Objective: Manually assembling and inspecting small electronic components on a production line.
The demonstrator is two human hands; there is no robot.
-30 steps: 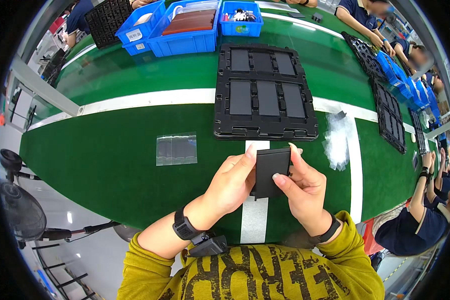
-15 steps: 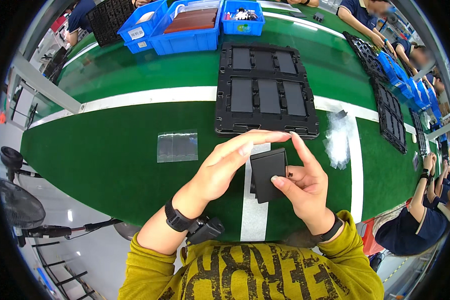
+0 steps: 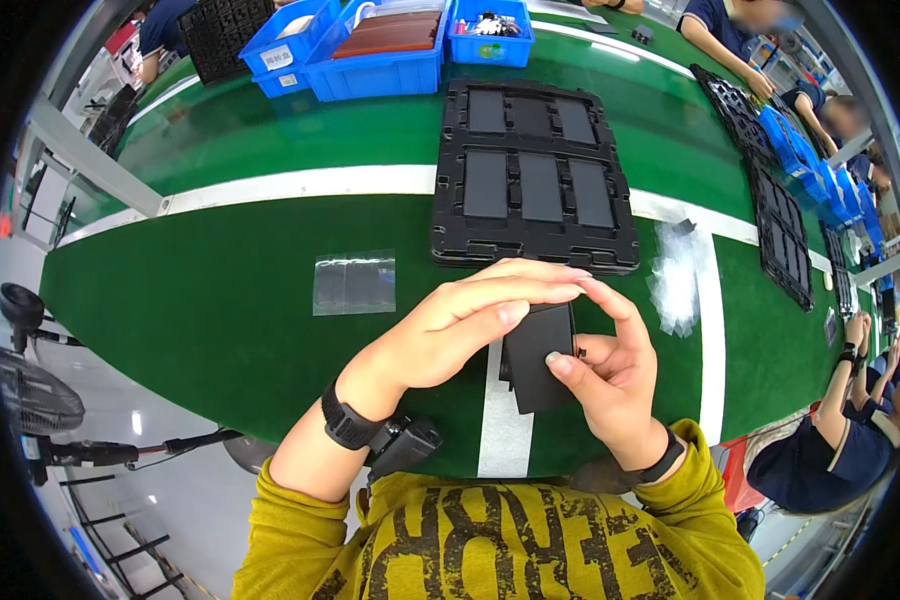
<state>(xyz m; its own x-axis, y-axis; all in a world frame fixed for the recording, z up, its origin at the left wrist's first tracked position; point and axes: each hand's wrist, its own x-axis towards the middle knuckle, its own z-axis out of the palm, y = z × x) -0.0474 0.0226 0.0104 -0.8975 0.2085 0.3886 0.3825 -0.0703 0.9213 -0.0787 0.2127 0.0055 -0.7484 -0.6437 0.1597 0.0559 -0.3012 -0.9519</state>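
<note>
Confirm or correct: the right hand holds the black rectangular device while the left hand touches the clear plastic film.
Wrong: in the head view, the left hand curves at the device's upper end, apart from the film; the rest stands.

Flat black rectangular block (image 3: 542, 368) — slightly tilted — in right grip (image 3: 615, 372), upper end just beside left grip (image 3: 448, 328).

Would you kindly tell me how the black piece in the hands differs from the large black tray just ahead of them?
The black piece is small; the black tray is much larger.
The black piece shows a plain face; the black tray has moulded rectangular compartments.
The black piece is held in the right hand; the black tray lies on the green table.
Both are black and roughly rectangular.
</note>
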